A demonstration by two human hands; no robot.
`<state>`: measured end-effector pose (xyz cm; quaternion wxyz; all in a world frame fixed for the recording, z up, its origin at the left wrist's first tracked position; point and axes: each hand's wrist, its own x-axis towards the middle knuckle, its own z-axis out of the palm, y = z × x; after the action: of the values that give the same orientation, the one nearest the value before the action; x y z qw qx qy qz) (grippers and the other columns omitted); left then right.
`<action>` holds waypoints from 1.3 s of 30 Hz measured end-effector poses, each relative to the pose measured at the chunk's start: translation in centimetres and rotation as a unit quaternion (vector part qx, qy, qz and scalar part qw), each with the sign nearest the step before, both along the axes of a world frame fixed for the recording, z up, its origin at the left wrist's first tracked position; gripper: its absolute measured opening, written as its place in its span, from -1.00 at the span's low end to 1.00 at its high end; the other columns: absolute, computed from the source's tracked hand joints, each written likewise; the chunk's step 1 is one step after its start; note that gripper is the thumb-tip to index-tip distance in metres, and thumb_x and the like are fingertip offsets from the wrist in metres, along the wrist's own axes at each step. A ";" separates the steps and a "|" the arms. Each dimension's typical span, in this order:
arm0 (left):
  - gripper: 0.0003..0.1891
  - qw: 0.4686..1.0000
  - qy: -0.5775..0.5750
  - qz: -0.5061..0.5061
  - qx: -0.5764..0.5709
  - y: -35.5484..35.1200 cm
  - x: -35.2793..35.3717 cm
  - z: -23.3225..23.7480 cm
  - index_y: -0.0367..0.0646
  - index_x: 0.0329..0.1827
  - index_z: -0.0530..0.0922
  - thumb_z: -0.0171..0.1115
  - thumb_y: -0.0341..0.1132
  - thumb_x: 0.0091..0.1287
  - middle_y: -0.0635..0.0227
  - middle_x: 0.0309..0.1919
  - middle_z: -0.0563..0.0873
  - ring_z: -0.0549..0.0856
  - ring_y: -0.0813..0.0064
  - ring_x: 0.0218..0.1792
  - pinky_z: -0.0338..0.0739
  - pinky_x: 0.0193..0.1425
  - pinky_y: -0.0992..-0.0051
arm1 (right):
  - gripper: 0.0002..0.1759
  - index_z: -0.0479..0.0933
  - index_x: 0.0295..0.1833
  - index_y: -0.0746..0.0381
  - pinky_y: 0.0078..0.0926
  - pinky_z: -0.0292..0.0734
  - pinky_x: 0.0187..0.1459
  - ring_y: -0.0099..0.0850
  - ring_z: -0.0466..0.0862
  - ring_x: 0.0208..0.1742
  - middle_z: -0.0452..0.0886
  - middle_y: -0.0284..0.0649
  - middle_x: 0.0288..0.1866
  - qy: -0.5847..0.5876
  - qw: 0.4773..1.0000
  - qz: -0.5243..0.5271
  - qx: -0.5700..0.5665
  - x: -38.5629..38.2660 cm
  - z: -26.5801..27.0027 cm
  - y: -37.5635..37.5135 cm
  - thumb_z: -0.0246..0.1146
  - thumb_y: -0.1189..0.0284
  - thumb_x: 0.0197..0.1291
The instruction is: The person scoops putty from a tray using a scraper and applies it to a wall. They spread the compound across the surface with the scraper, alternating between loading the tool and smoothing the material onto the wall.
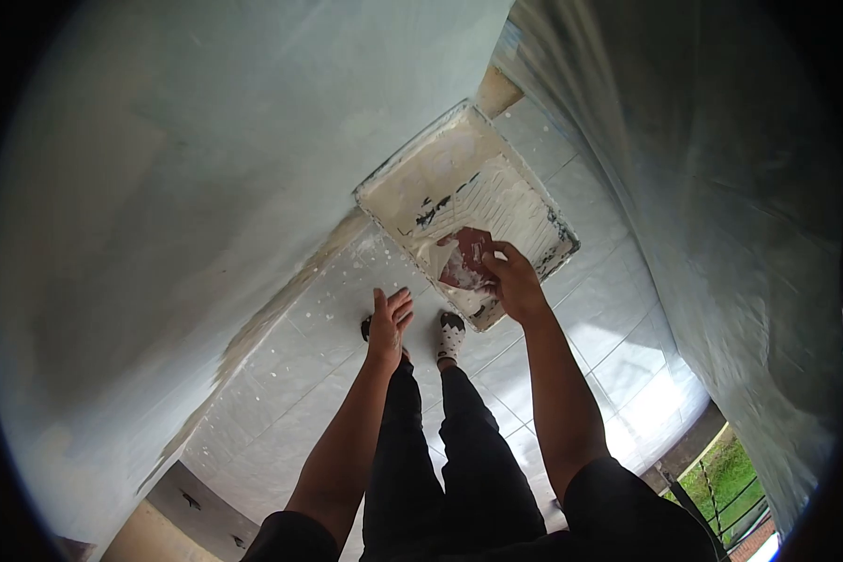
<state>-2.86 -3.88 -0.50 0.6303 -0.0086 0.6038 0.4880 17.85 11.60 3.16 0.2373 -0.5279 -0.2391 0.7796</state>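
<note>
- The right hand (513,278) is gripping a reddish-brown flat piece (470,258), fingers closing on its edge, right of the frame's centre.
- The flat piece, smeared with white material, is showing over the lower part of the tray (510,201); whether they are touching, I cannot tell.
- The tray is spanning the upper centre, holding whitish, ridged material with dark patches.
- The left hand (390,317) is hovering below the tray's left side, fingers extending, thumb standing apart, gripping nothing visible.
- Plastic sheeting (721,234) is hanging at right; speckled tiles (309,323) are showing beneath.
</note>
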 end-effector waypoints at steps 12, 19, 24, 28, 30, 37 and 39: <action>-0.04 0.992 0.118 -0.042 -0.001 -3.2 -1.0 18.8 -0.36 0.59 0.28 -0.30 0.43 0.56 -0.04 0.56 0.36 0.40 0.00 0.52 0.29 0.56 0.06 | -0.38 0.38 0.42 0.29 -0.04 0.83 0.01 -0.15 0.73 0.18 0.61 -0.07 0.23 0.159 0.976 -0.135 0.065 1.6 19.7 -3.4 0.01 0.59 0.18; -0.11 0.973 0.189 -0.009 0.129 -2.9 0.0 29.6 -0.39 0.50 0.41 -0.29 0.36 0.61 -0.01 0.42 0.55 0.52 0.10 0.41 0.41 0.44 0.15 | -0.45 0.43 0.41 0.21 -0.01 0.69 0.21 -0.19 0.68 0.16 0.62 -0.13 0.18 0.221 0.957 -0.143 0.120 1.1 29.3 -3.8 0.03 0.53 0.29; -0.33 0.925 0.314 -0.008 0.212 -2.3 -4.1 34.2 -0.32 0.44 0.48 -0.26 0.11 0.70 0.08 0.39 0.60 0.56 0.16 0.39 0.41 0.46 0.23 | -0.41 0.40 0.49 0.10 0.10 0.68 0.18 -0.16 0.60 0.25 0.53 -0.19 0.30 0.252 0.952 -0.107 0.138 -1.5 35.3 -4.0 -0.13 -0.04 0.64; -0.48 0.758 0.573 -0.015 0.312 -3.3 -9.6 41.1 -0.31 0.40 0.50 -0.15 -0.07 0.69 -0.03 0.35 0.60 0.54 0.00 0.40 0.38 0.51 0.17 | -0.41 0.38 0.46 0.16 0.16 0.68 0.18 -0.06 0.57 0.33 0.52 -0.13 0.36 0.231 0.956 -0.140 0.118 -5.5 38.8 -3.1 -0.16 -0.03 0.65; -0.51 0.693 0.627 0.019 0.355 -5.2 -12.8 47.7 -0.30 0.42 0.49 -0.10 -0.12 0.67 -0.07 0.37 0.57 0.49 -0.04 0.45 0.34 0.55 0.15 | -0.44 0.38 0.43 0.20 0.14 0.69 0.17 -0.08 0.61 0.29 0.50 -0.12 0.37 0.235 0.949 -0.160 0.134 -9.0 43.9 -4.1 -0.16 0.02 0.65; -0.26 0.415 0.760 0.108 0.488 -10.3 -24.6 65.1 -0.41 0.41 0.50 -0.06 0.19 0.60 -0.02 0.49 0.45 0.37 -0.02 0.56 0.30 0.58 0.09 | -0.43 0.37 0.44 0.25 0.00 0.72 0.16 -0.16 0.61 0.28 0.47 -0.08 0.36 0.295 0.884 -0.103 0.349 -19.0 67.3 -8.2 -0.05 0.03 0.64; -0.28 0.317 0.808 0.104 0.487 -10.4 -26.4 70.2 -0.39 0.42 0.51 -0.02 0.18 0.59 -0.01 0.49 0.47 0.37 -0.06 0.55 0.30 0.57 0.02 | -0.41 0.35 0.44 0.29 -0.11 0.70 0.17 -0.23 0.62 0.22 0.49 -0.10 0.33 0.313 0.845 -0.079 0.425 -21.7 73.6 -9.5 -0.01 0.03 0.63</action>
<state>-29.23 -14.31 69.66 -0.3346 0.6354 0.4618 0.5207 -3.87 2.05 76.76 0.5617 -0.1199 -0.4176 0.7041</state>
